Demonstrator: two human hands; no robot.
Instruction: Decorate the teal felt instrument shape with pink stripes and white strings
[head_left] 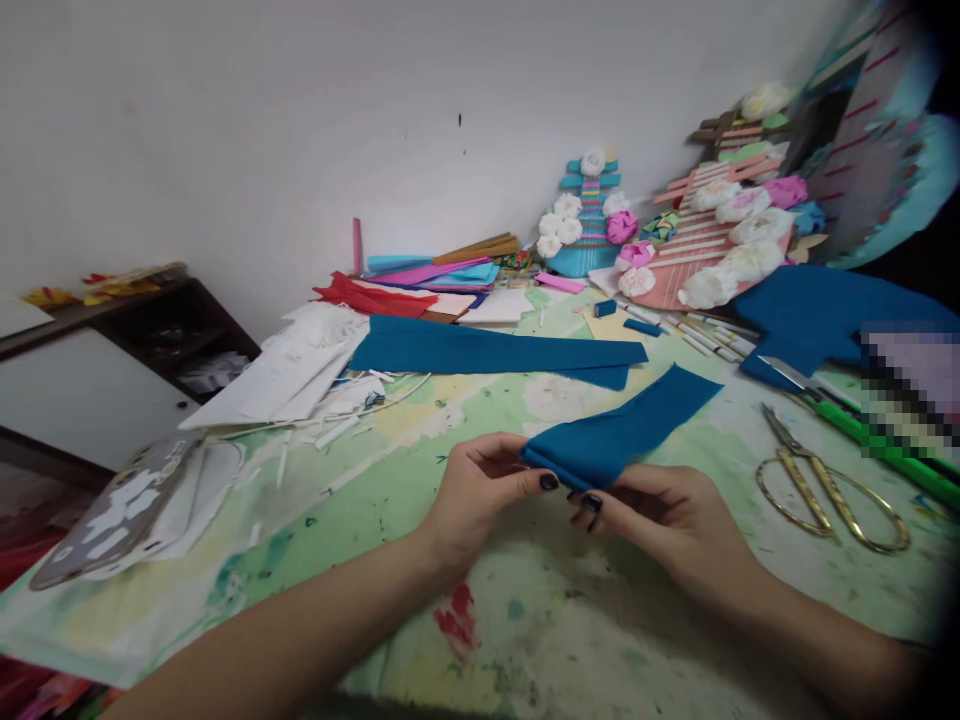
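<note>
A piece of blue crepe paper (615, 430) is held up above the middle of the table, its near edge bent over and its far end flaring up to the right. My left hand (491, 490) pinches its left corner between thumb and fingers. At the near edge, my right hand (660, 510) grips the same piece, thumb toward me and fingers behind. Beyond both hands lies a longer folded strip of blue paper (487, 350). To the right of my right hand rest gold-handled scissors (806, 470), their blades slightly apart.
A green craft knife (847, 425) and a large blue shape (840, 310) lie at the right. White sheets (277, 375) and paper scraps sit at the left, near a phone-like grey case (112, 515). Flower-decorated paper guitars (589, 220) lean against the back wall.
</note>
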